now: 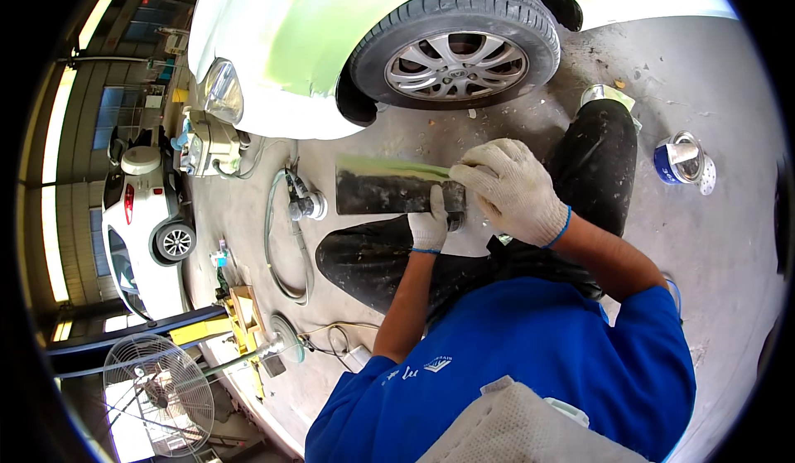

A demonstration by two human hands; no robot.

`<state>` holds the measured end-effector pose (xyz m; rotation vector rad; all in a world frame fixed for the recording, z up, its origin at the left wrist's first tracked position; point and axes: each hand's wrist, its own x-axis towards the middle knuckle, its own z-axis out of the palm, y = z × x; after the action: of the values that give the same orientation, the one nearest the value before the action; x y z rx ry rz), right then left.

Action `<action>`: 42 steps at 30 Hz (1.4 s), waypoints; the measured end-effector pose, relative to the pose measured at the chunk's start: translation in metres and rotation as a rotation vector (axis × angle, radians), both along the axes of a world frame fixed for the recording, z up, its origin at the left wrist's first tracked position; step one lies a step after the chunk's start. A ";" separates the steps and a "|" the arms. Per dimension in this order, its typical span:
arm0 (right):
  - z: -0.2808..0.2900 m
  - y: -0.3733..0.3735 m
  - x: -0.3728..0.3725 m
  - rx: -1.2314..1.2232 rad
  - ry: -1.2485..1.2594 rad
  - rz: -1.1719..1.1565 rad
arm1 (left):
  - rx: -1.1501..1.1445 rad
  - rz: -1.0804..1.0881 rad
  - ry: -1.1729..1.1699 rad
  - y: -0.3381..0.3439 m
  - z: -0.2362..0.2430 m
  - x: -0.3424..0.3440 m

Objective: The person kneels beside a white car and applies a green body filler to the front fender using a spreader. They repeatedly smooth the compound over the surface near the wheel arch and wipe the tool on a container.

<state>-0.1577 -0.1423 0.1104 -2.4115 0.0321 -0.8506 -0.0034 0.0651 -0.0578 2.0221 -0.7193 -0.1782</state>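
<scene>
A dark rectangular board point(385, 196), smeared with grey marks, is in front of my lap. Yellow-green paste point(389, 166) runs along its far edge. Gloved in white, my left hand point(428, 229) grips the board near its right end, thumb on the face. My right hand point(517, 190), also gloved, is closed at the right end of the paste strip; its fingers hide what they pinch. Just ahead stands a white car fender point(281, 57) with a pale green patch, beside the wheel point(455, 65).
An open blue-and-white can point(679, 158) stands on the floor at right. To the left lie a round sander point(305, 200) and its hose point(273, 256). A wheeled machine point(211, 144), a large fan point(157, 393) and another white car point(145, 231) are farther left.
</scene>
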 end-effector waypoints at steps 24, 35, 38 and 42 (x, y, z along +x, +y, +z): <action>0.106 -0.089 0.200 -1.079 -0.067 -0.049 | 0.130 0.025 -1.062 -0.040 0.214 0.210; 0.125 -0.112 0.286 -1.197 -0.284 -0.061 | -0.004 0.129 -1.178 -0.084 0.228 0.293; 0.118 -0.113 0.285 -1.199 -0.261 -0.065 | -0.020 0.125 -1.156 -0.091 0.219 0.292; 0.115 -0.115 0.280 -1.201 -0.250 -0.065 | -0.024 0.123 -1.149 -0.091 0.211 0.287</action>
<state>0.1219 -0.2577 0.2253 -3.3380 -0.6814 -1.4767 0.2837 -0.0260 0.1529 2.0242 -1.2427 1.1389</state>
